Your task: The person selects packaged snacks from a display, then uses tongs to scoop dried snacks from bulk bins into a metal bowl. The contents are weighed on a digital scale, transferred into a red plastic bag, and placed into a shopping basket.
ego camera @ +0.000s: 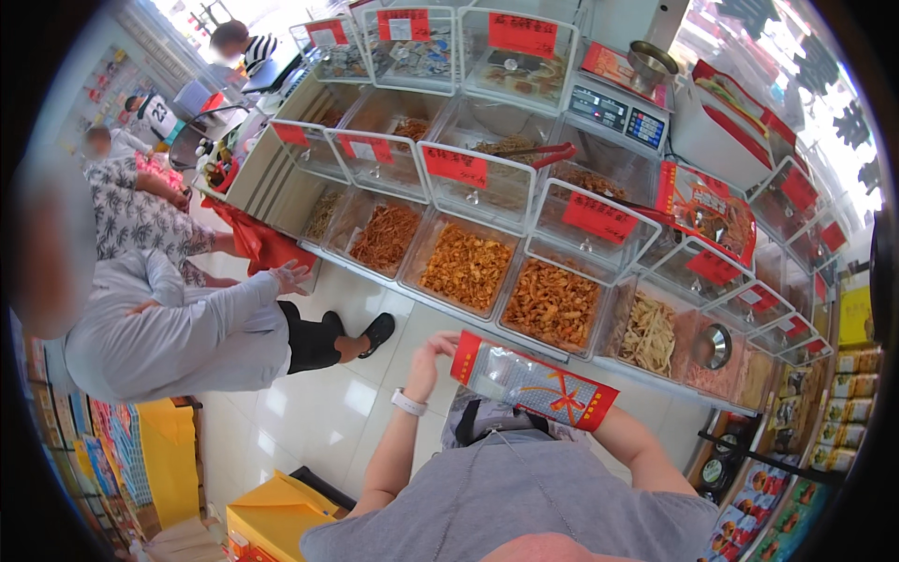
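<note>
A flat plastic bag [527, 383] with red ends, a clear patterned window and a printed bow lies across my front, just above my waist. The fingers of my left hand [439, 348] pinch its upper left corner; a pale watch band circles that wrist. My right forearm runs up to the bag's lower right end, where the bag hides my right hand. Just beyond the bag stand clear bins of snack food: orange-brown dried pieces [551, 302], yellow-orange crisp pieces [465, 265], reddish shreds [385, 235] and pale strips [646, 330].
Clear hinged lids [477, 186] with red handwritten labels rise over the bins. Red-handled tongs [555, 154] rest across one bin. A digital scale [618, 116] bears a metal bowl [653, 60]. A person in a light shirt [189, 323] stands at left. Yellow-draped boxes [277, 513] sit behind.
</note>
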Demonstrator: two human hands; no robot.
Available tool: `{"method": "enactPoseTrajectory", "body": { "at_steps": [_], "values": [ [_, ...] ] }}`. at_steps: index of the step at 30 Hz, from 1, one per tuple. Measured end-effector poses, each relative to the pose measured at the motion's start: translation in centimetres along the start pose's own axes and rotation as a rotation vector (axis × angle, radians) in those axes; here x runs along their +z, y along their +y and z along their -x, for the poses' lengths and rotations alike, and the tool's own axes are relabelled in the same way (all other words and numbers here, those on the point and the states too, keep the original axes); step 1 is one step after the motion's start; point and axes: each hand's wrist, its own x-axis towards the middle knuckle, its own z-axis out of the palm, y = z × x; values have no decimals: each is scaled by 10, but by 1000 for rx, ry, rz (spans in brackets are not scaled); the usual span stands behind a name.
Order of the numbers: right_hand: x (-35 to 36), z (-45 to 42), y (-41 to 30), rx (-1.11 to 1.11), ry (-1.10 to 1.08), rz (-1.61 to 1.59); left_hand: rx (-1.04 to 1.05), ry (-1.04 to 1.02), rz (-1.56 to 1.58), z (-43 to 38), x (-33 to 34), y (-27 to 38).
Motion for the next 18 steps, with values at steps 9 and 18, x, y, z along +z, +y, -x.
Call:
{"method": "enactPoseTrajectory", "body": {
  "at_steps": [9, 18],
  "values": [
    [-19, -50, -5, 96, -172, -385, -131, -994, -420, -104, 98, 4],
    [-115, -87, -96, 32, -435, -258, -357, -710, -747, -203, 22, 55]
  ]
}}
